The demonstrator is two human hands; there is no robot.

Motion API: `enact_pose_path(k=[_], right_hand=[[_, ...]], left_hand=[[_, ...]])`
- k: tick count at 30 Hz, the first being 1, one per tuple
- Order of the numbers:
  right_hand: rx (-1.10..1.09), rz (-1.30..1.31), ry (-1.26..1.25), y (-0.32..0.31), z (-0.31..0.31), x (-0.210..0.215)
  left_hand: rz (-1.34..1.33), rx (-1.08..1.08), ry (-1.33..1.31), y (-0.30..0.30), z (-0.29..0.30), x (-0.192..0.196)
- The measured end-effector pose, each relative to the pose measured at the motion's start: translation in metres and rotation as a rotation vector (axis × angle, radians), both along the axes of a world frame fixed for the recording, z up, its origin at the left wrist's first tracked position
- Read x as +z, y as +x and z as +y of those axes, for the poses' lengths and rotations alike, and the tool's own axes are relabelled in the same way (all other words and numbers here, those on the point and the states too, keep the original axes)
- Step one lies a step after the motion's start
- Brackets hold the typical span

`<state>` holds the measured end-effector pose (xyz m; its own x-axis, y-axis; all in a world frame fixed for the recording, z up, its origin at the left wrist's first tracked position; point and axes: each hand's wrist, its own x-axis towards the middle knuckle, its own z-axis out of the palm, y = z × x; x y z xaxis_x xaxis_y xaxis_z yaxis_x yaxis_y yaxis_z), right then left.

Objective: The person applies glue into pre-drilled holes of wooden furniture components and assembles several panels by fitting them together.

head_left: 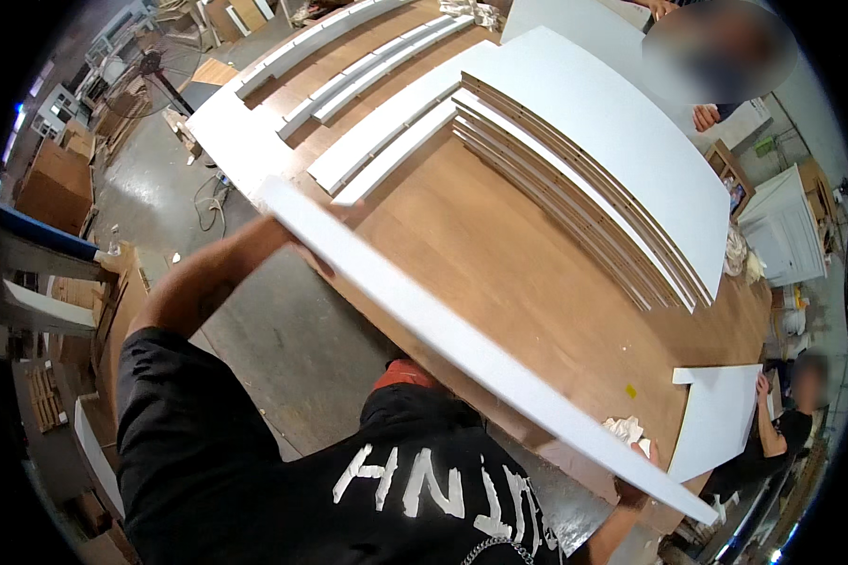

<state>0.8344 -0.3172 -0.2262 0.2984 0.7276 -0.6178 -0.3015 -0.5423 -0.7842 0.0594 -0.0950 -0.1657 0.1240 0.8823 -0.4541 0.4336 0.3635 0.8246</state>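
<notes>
A long, narrow white board point(462, 348) runs slantwise in front of my body, above the near edge of the worktable. Near its far-left end my left hand point(313, 257) is closed round it, partly hidden behind the board and blurred. Toward its other end my right hand point(639, 476) grips the board from beneath, with fingertips showing over the far side. A crumpled white cloth point(625, 430) is close to the right fingers; I cannot tell whether they touch it.
On the brown worktable point(481, 264) lie stacked narrow boards with brown edges point(575, 202), more white strips point(386, 66) and a large white panel point(622, 132). One person point(716, 56) stands across the table; another point(782, 433) holds a white panel point(721, 414) at right. A fan point(153, 64) stands back left.
</notes>
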Motion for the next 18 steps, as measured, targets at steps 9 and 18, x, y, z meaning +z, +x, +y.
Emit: enact_pose_path(k=[9, 18], right_hand=[[-0.029, 0.177, -0.071, -0.082, 0.002, 0.095], [0.147, -0.197, 0.658, -0.129, 0.052, 0.194]], left_hand=[[0.028, -0.304, 0.114, 0.017, -0.026, -0.001], [-0.12, 0.028, 0.16, 0.005, 0.031, 0.064]])
